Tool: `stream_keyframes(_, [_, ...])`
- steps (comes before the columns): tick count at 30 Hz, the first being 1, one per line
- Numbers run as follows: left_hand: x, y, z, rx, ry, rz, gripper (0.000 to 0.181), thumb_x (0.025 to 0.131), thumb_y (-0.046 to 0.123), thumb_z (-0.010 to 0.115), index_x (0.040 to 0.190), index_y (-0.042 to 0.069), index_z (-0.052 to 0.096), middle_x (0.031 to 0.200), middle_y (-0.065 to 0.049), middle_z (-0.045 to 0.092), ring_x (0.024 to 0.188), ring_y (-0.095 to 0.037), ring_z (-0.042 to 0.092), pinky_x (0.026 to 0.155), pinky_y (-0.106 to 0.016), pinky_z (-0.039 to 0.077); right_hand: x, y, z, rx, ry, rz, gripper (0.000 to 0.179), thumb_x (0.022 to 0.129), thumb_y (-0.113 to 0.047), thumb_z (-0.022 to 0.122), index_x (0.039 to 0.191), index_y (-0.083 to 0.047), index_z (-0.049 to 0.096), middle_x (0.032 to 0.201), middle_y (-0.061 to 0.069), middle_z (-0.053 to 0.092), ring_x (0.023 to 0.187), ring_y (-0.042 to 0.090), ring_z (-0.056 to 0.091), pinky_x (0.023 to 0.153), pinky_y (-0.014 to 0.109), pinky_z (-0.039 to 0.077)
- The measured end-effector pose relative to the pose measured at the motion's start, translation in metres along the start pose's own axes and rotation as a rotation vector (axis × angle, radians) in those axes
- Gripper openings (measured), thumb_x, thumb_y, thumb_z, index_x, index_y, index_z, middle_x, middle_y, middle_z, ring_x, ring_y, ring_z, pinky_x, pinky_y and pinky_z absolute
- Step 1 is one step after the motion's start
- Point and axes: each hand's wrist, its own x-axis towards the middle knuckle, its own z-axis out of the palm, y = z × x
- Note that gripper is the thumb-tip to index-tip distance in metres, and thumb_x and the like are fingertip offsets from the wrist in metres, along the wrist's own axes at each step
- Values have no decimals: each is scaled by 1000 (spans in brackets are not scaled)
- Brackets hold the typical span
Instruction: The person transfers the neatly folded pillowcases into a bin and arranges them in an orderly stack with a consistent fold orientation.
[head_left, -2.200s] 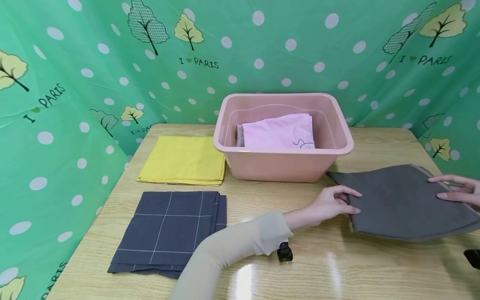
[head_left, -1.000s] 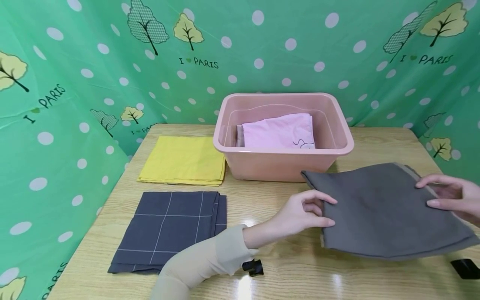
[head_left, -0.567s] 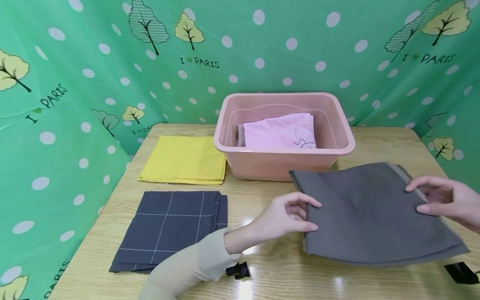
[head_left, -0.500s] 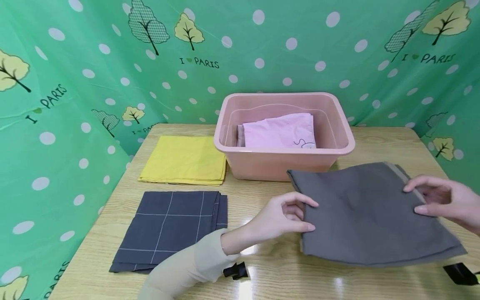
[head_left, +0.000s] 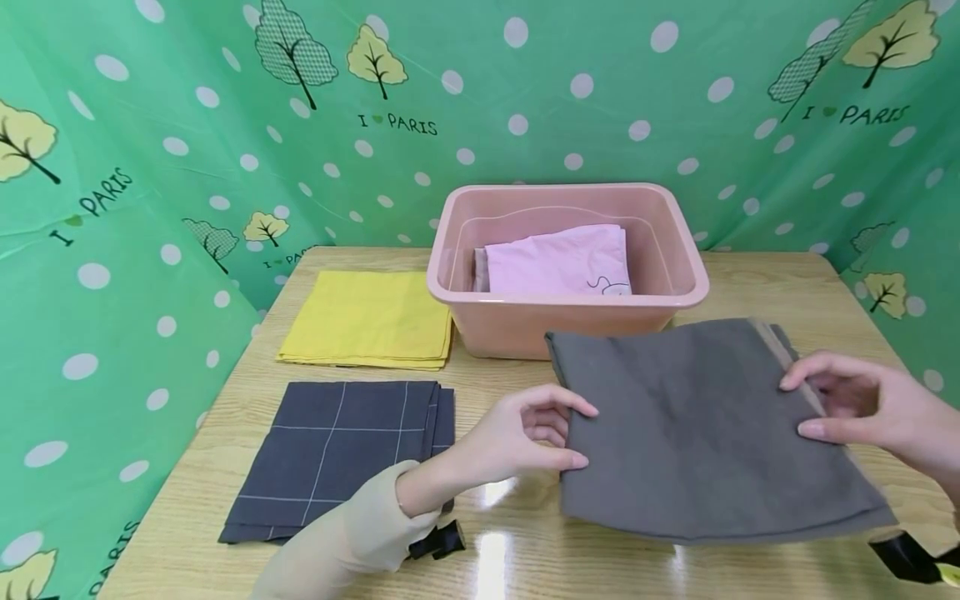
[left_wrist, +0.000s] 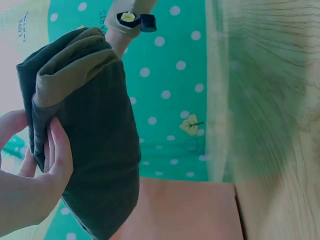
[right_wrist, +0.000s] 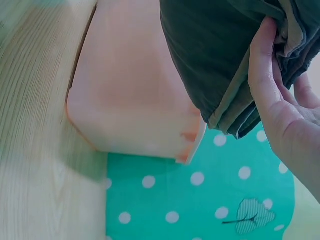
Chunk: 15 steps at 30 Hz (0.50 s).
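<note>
The left hand (head_left: 506, 442) and the right hand (head_left: 900, 412) both pinched the grey cloth (head_left: 697, 442), each at its own side. This cloth was above the table (head_left: 787, 287), before the bin (head_left: 510, 329), where a pink cloth (head_left: 555, 262) lay.

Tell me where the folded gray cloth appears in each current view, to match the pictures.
Head: folded gray cloth, lower right.
Left wrist: folded gray cloth, left half.
Right wrist: folded gray cloth, upper right.
Shared landmark: pink plastic bin, partly visible in all three.
</note>
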Motion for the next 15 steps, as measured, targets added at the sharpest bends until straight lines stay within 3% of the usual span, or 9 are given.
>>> stream_keyframes(7, [-13, 7, -7, 47, -6, 29, 37, 72, -3, 68, 107, 0, 58, 99, -8, 55, 79, -10, 52, 75, -26, 48, 4, -10, 15, 3, 23, -65, 57, 65, 31, 52, 107, -7, 56, 90, -3, 57, 57, 15, 43, 42, 30, 32])
stream_keyframes(15, [-27, 16, -13, 100, 11, 32, 34, 74, 1, 68, 107, 5, 58, 106, -7, 55, 85, -13, 50, 79, -28, 46, 7, -16, 24, -203, 65, 16, 52, 67, 25, 57, 105, -11, 55, 74, -4, 51, 51, 16, 39, 40, 30, 31])
